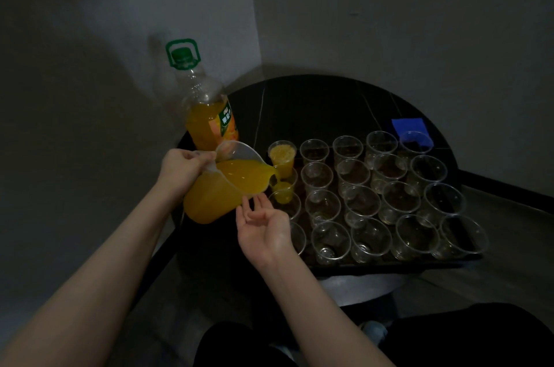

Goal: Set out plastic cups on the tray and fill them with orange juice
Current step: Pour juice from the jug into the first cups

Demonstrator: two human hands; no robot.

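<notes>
My left hand [183,167] grips the handle of a clear plastic jug [221,190] full of orange juice, tilted to the right. Juice runs from its spout into a cup [283,191] in the tray's left column, which is partly filled. Behind it stands a full cup [282,157]. My right hand [260,226] lies palm up with relaxed fingers, its fingertips touching the underside of the jug. Several empty clear cups [362,202] stand in rows on the dark tray [389,266].
A large juice bottle [207,109] with a green cap and handle stands behind the jug, about half full. A blue square object [409,125] lies at the back right of the round dark table [314,103]. Walls close in behind and on the left.
</notes>
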